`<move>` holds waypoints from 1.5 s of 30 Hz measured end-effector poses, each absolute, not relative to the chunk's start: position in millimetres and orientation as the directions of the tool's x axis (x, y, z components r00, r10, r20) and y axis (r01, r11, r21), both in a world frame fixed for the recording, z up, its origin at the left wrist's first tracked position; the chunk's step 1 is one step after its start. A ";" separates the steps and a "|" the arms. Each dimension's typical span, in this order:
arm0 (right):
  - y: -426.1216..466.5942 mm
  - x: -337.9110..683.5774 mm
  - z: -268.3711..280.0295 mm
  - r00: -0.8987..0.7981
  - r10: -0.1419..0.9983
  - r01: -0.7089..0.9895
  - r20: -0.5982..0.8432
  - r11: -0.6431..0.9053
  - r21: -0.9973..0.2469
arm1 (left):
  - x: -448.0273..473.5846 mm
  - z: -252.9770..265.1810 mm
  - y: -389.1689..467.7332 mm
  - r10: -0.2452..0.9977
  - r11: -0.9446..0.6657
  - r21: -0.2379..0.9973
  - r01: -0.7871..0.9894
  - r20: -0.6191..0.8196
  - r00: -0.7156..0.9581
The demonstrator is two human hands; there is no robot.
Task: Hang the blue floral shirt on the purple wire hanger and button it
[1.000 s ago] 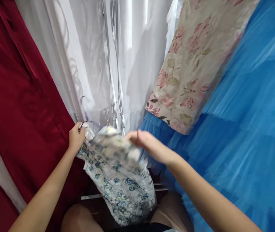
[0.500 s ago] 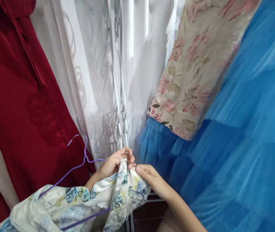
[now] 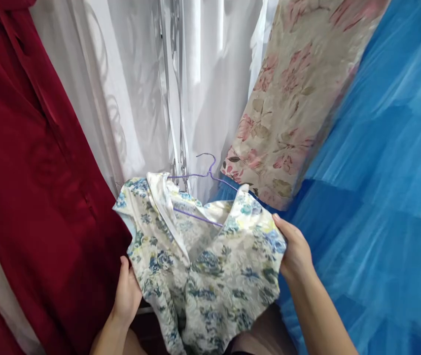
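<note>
A sleeveless floral dress (image 3: 218, 276), white with blue, green and yellow flowers, is spread out in front of me with its collar and V-neck facing up. The purple hanger (image 3: 210, 171) is inside it, its hook sticking out above the collar and its bottom bar showing through the neck opening. My right hand (image 3: 297, 249) grips the dress at the right shoulder edge, thumb on top. Around the left side below the armhole is my left hand (image 3: 127, 293), thumb raised and fingers hidden behind the cloth. The lower end of the dress runs out of view.
A dark red gown (image 3: 40, 172) hangs at left. White curtain-like cloth (image 3: 210, 74) and a metal stand with scrolled bars (image 3: 175, 98) are behind. To the right hang a beige garment with pink flowers (image 3: 269, 118) and a layered blue tulle dress (image 3: 376, 197).
Both hands were together at a bunched part of the dress; they have moved apart to its two sides. The dress is now unfolded and upright, and the hanger hook has shifted right and up.
</note>
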State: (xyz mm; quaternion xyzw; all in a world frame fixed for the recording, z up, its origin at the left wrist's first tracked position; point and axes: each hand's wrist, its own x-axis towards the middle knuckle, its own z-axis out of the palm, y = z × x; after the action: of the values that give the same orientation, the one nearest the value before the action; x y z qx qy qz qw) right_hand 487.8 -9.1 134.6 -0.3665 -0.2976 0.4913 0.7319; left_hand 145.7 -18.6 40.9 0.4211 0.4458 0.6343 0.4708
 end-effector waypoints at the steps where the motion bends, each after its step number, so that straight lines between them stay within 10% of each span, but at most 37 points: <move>1: -0.3 484.5 140.6 0.325 0.940 -0.494 0.101 0.260 -0.830 | 141.1 34.0 -21.7 0.971 -0.122 0.919 -0.375 0.033 -0.236; 12: 19.7 496.4 147.8 0.081 0.979 -0.185 0.185 0.197 -0.963 | 162.9 -36.4 -46.4 0.895 -0.071 0.919 -0.387 -0.113 -0.432; 17: -8.2 459.4 74.8 0.591 0.636 0.239 0.496 0.450 -0.861 | 174.5 -70.4 -58.8 0.847 0.063 0.929 -0.365 -0.243 -0.472; 20: -30.8 420.1 16.7 0.771 0.500 0.219 0.394 0.373 -0.901 | 177.0 -75.6 -59.6 0.847 0.066 0.939 -0.337 -0.231 -0.478; 23: -45.5 383.5 -12.0 0.238 0.933 0.093 0.270 0.254 -0.963 | 179.9 -73.4 -61.8 0.851 0.062 0.938 -0.342 -0.228 -0.473; 26: -49.0 356.1 -10.0 -0.200 0.967 0.127 0.156 0.184 -0.975 | 184.6 -70.5 -67.8 0.853 0.027 0.938 -0.346 -0.202 -0.481; 32: -45.5 344.1 -9.6 -0.222 0.968 -0.074 0.121 0.107 -0.992 | 188.3 -65.8 -78.3 0.831 -0.010 0.963 -0.269 -0.142 -0.538; 35: -45.7 358.0 -14.2 -0.240 0.970 -0.070 0.022 0.005 -0.998 | 195.3 -63.0 -78.2 0.638 -0.286 0.958 0.036 0.218 -0.738; 38: -48.9 371.8 -10.7 -0.317 0.947 0.004 -0.046 -0.047 -0.999 | 214.0 -62.0 -76.2 0.460 -0.454 0.753 0.477 0.656 -0.598; 45: -57.8 375.8 7.2 -0.304 0.949 -0.027 -0.078 -0.090 -0.996 | 258.0 -59.3 -61.0 0.817 -0.457 0.783 0.421 0.557 -0.149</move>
State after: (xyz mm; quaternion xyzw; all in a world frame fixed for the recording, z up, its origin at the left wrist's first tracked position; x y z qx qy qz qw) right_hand 375.8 -57.8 7.2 -0.4279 -0.5388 0.6016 0.4058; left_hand 258.0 -61.0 -59.3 0.6295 0.4920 0.5763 0.1718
